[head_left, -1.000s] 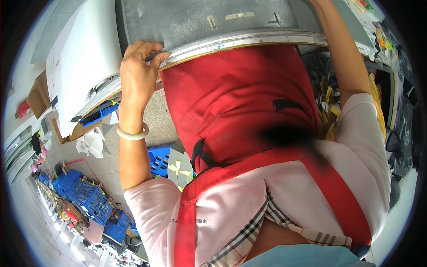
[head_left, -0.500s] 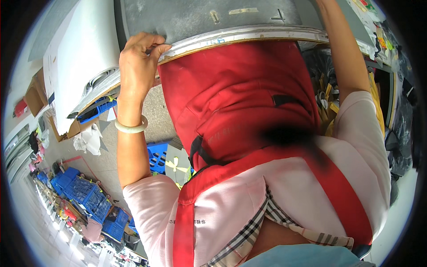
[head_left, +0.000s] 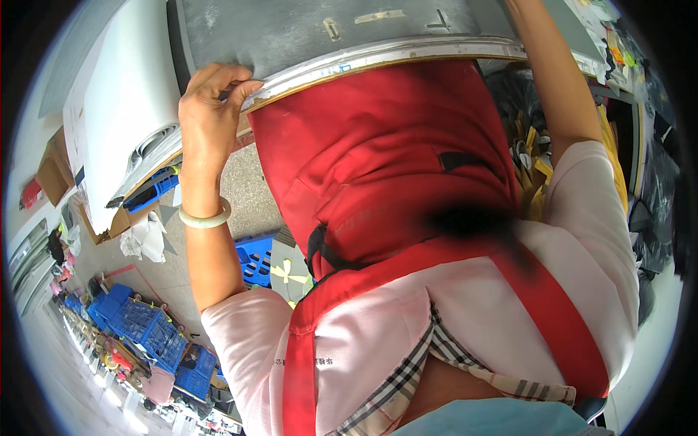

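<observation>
At the left part of the table's front edge is my left hand (head_left: 212, 98), palm down, with its fingers curled and the thumb drawn in beside the index finger. It rests by the near left corner of a dark grey board (head_left: 283, 40). Whatever the fingertips pinch is too small or hidden to make out. The board carries short tape strips and a black corner mark, and a layered white edge strip (head_left: 392, 54) runs along its front. My right forearm (head_left: 556, 73) reaches past the top of the picture, so the right hand is out of sight.
Rolled white sheets (head_left: 127, 94) lie left of the board. My red apron (head_left: 378, 138) touches the table's front. Blue crates (head_left: 149, 330) stand on the floor at lower left, near crumpled white paper (head_left: 145, 236). Yellow and black items (head_left: 534, 156) fill a space at right.
The view has shifted a little, so the board and table edge sit slightly farther left and up. My left hand keeps its curled grip at the same corner.
</observation>
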Motion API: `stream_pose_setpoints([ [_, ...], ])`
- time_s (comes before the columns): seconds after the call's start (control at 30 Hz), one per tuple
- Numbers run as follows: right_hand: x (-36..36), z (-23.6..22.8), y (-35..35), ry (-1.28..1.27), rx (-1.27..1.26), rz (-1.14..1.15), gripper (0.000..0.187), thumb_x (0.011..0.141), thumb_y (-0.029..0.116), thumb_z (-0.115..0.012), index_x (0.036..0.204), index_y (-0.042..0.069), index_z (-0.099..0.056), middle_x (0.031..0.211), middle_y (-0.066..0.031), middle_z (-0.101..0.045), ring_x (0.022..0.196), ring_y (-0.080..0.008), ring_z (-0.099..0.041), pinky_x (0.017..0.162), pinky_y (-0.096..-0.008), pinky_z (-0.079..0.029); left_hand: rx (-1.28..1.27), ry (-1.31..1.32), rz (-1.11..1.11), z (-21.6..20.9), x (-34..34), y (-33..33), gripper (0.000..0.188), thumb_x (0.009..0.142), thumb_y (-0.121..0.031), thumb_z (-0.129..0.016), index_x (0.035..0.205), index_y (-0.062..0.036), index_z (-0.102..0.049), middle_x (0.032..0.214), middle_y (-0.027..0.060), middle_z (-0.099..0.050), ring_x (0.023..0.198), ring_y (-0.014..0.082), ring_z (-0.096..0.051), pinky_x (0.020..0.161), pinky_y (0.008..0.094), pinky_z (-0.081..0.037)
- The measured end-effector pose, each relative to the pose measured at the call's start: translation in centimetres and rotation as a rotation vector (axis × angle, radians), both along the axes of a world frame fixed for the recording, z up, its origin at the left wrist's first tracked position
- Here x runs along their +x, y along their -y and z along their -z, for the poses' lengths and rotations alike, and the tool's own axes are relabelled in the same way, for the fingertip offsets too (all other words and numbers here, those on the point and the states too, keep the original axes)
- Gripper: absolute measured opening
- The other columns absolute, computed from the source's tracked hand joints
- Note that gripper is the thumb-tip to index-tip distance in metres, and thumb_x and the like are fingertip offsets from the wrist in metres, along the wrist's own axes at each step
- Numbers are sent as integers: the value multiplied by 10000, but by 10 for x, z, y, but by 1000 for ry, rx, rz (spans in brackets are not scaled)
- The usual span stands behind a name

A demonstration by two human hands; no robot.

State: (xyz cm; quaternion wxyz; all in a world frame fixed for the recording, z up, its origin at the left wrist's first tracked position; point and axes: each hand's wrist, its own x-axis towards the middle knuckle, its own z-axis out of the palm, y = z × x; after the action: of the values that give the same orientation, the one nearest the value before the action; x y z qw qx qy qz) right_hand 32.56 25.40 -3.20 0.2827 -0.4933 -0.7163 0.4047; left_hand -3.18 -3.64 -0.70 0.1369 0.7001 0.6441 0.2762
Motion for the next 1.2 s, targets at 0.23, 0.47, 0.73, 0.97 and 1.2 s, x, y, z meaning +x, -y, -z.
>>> stream_pose_setpoints([
  [0.23,-1,5,-4,34,26,15,213,892,254,-782,869,46,-745,774,27,-641,721,-108,-537,666,-284,-428,33,-48,17,1,-1,1,165,803,-78,-824,932,-15,-742,913,96,-707,851,272,-670,770,367,-538],
  [0.47,-2,6,-5,66,40,-2,274,876,293,-790,880,22,-752,774,-9,-673,718,-123,-565,667,-303,-453,39,-35,21,1,2,1,149,804,-47,-816,927,-19,-737,901,90,-699,851,269,-655,777,364,-523],
  [0.73,-8,5,1,95,138,8,306,876,311,-785,891,8,-746,786,-39,-688,729,-143,-586,687,-331,-477,40,-31,22,3,0,2,146,813,-51,-818,925,-15,-733,894,78,-698,840,247,-653,771,347,-525],
  [0.97,-10,-1,7,122,129,33,343,878,339,-777,913,0,-745,807,-74,-708,741,-173,-609,710,-358,-494,8,-43,1,2,1,2,140,822,-57,-816,927,-14,-735,894,81,-698,843,240,-655,769,349,-528],
  [1.2,-10,2,9,141,204,0,372,885,359,-766,921,-10,-733,788,-93,-697,739,-180,-608,701,-366,-484,26,-45,-2,4,1,2,149,822,-68,-817,937,-16,-738,914,93,-699,847,254,-656,768,356,-529],
])
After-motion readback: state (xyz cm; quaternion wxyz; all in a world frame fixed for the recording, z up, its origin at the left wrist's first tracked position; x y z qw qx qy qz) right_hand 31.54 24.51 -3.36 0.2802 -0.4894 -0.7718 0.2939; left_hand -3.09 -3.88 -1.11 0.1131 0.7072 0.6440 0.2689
